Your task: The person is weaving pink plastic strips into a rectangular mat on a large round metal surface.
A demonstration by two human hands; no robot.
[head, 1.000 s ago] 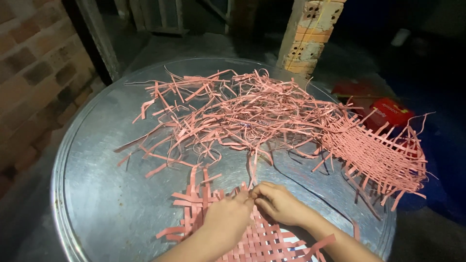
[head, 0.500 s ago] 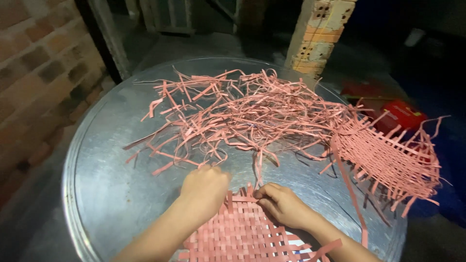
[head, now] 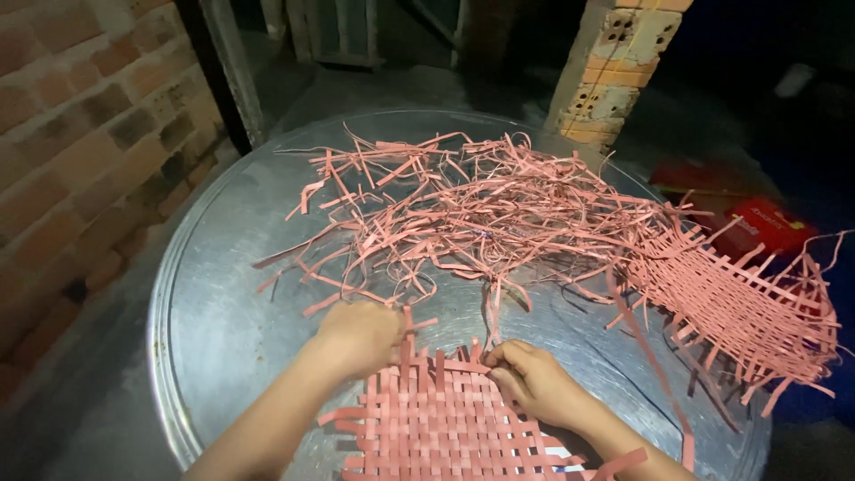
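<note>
A small pink woven mat [head: 445,419] of flat strips lies at the near edge of a round metal tray [head: 214,321]. My left hand [head: 361,337] rests at the mat's far left corner, fingers curled over the strip ends. My right hand [head: 534,383] pinches a strip at the mat's far edge, on the right. Just beyond both hands lies a loose pile of pink strips [head: 472,209].
A larger woven pink mat [head: 739,307] with loose ends hangs over the tray's right side. A brick wall [head: 80,151] stands to the left, a brick pillar [head: 614,67] behind the tray, and a red box [head: 766,227] on the floor at right.
My left hand has moved from the middle of the mat's far edge out to its left corner. The right hand has stayed at the far edge. More of the mat shows.
</note>
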